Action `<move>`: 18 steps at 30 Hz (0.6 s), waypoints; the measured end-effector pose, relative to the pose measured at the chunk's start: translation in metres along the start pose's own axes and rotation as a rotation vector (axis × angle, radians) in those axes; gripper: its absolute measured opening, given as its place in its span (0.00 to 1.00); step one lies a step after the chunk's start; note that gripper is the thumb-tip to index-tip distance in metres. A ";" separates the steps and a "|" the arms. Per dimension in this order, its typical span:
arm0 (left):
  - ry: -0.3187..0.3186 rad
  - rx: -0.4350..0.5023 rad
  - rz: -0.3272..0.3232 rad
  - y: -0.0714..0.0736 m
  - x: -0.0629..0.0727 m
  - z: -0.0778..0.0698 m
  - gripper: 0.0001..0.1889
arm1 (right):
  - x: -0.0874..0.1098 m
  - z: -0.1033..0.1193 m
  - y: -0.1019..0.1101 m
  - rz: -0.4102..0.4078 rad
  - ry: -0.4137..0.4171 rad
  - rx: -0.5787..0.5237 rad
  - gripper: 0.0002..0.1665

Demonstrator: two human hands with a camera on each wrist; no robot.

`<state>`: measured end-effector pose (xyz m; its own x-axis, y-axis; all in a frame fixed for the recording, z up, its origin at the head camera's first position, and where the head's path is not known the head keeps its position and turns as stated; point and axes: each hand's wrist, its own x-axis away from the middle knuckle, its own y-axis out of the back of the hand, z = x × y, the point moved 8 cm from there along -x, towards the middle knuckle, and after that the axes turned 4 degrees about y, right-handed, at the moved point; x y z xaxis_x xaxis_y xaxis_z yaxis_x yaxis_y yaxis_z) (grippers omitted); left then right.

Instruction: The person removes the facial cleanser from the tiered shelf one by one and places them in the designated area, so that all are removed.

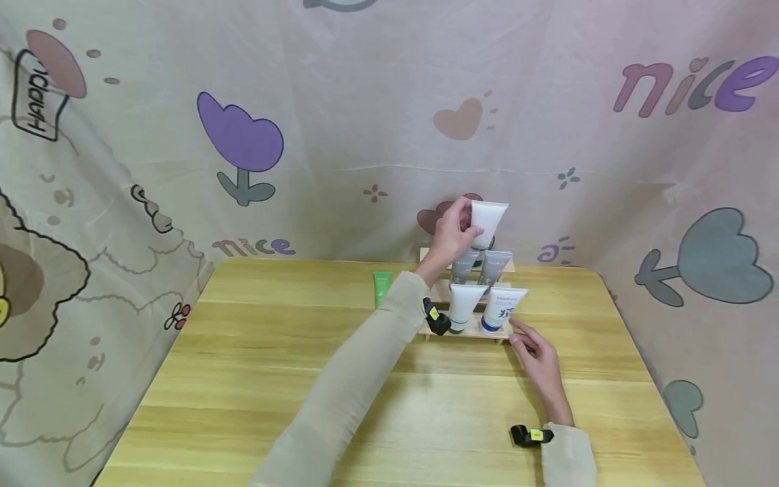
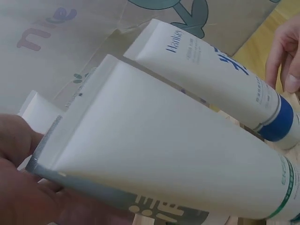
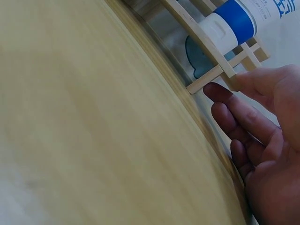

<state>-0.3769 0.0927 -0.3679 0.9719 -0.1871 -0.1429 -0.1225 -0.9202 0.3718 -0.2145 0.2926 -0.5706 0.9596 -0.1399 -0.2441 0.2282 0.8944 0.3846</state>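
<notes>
A white squeeze tube (image 1: 489,220) is in my left hand (image 1: 452,233), gripped at its left side above the top tier of a wooden rack (image 1: 439,330). Behind it, partly hidden, stands another tube on that tier. Two grey tubes (image 1: 494,267) occupy the middle tier, cap down. On the front tier are a white tube with a green band (image 2: 154,126) and a white tube with a blue band (image 1: 504,306). My right hand (image 1: 540,362) pinches the rack's front right corner; its thumb touches the wooden end in the right wrist view.
A green tube (image 1: 382,283) is left of the rack, partly behind the left sleeve (image 1: 359,372). The rack stands near the back edge of the wooden table (image 1: 255,352). A patterned cloth (image 1: 353,122) hangs behind and along the sides.
</notes>
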 end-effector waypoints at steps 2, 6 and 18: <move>0.003 0.006 -0.026 0.005 0.001 0.001 0.21 | 0.000 0.000 -0.001 0.003 0.006 -0.010 0.23; -0.051 0.083 -0.076 0.017 0.000 -0.006 0.20 | 0.000 0.001 -0.001 -0.001 0.005 -0.015 0.22; -0.135 0.226 -0.153 0.051 0.009 0.000 0.21 | 0.000 0.000 0.001 0.002 -0.010 0.018 0.23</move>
<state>-0.3748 0.0442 -0.3497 0.9488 -0.0706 -0.3078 -0.0333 -0.9916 0.1248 -0.2138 0.2933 -0.5699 0.9618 -0.1424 -0.2339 0.2290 0.8868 0.4014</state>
